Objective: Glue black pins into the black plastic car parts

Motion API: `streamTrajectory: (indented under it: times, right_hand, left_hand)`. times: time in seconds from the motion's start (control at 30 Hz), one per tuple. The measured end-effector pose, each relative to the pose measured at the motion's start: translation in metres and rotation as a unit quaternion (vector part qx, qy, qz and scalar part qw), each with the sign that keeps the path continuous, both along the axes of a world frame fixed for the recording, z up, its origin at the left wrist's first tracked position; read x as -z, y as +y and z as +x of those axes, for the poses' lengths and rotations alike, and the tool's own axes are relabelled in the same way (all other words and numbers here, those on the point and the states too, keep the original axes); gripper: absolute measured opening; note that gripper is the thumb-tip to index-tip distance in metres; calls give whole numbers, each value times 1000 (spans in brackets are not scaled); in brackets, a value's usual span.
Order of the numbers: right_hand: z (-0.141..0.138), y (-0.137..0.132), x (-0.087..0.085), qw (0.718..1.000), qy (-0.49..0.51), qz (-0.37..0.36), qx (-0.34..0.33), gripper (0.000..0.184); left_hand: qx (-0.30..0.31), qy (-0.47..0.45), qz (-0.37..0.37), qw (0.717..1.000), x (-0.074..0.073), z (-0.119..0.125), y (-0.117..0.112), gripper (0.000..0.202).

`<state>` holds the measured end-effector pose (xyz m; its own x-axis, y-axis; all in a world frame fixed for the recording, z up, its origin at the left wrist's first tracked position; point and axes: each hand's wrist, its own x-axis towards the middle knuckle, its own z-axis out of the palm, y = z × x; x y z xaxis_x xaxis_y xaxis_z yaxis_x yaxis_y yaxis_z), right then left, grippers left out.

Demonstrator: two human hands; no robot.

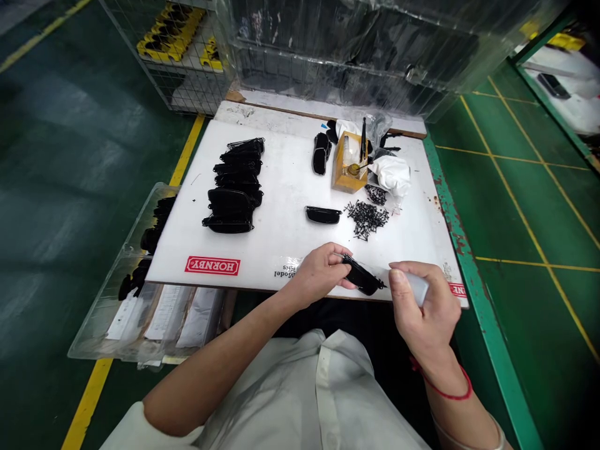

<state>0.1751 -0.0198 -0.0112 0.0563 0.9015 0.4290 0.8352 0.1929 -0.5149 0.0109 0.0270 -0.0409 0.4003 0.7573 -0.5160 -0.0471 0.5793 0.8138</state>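
My left hand [323, 272] pinches one end of a black plastic part [362, 277], a long curved piece, over the front edge of the white board. My right hand [424, 303] is wrapped round a small whitish squeeze bottle [416, 287], whose tip points at the right end of that part. The exact contact of tip and part is too small to tell. Beyond the hands lies a similar black part [323, 215]. Beside it is a heap of small black pieces [367, 219].
Several black parts [234, 187] stand in a row on the left of the board [285, 181]. A wooden block [349, 162] holds a pot and thin tools, near a white bag [392, 175]. A clear plastic tray [94, 340] sits low at left; a wire cage [187, 81] stands behind.
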Motion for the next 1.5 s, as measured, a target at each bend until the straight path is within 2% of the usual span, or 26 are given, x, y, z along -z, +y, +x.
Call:
streamTrajectory:
  times: [0.57,1.5]
  right_hand:
    - [1,0,1,1000,-12,7,-9,10]
    - [2,0,0,999,-5,35,-25,7]
  left_hand:
    - [5,6,-3,1000,-4,-1,1,20]
    - [10,9,13,1000,1,-1,0,21]
